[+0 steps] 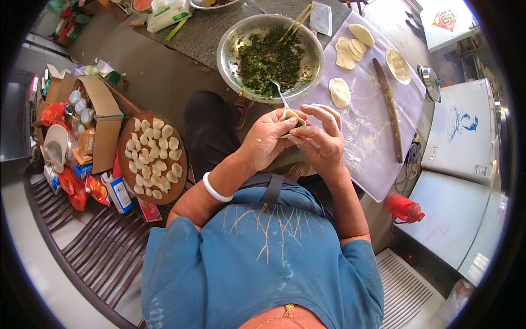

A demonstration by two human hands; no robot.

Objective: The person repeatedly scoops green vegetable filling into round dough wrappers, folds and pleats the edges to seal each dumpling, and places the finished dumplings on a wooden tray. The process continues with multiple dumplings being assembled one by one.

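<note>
Just in front of my body, at the near rim of a steel bowl (225,88), my left hand (265,133) holds a partly folded dumpling (294,117) between thumb and fingers. My right hand (322,133), dusted with flour, has its fingertips at the dumpling's right edge; its upper fingers are raised. Chopped green filling (267,57) lies in the bowl. A metal spoon (280,92) leans out over the near rim, and wooden chopsticks (298,22) rest at the far right side. On the floured sheet lie a flat dough round (340,93) and several stacked wrappers (350,48).
Left of me, a round wooden board (127,172) bears several shaped dumplings (154,152) beside a bench (102,246) and a cardboard box (100,123). A rolling pin (388,109) lies on the plastic sheet (365,127); a cleaver (321,18) is behind. A red thermos (402,209) stands right.
</note>
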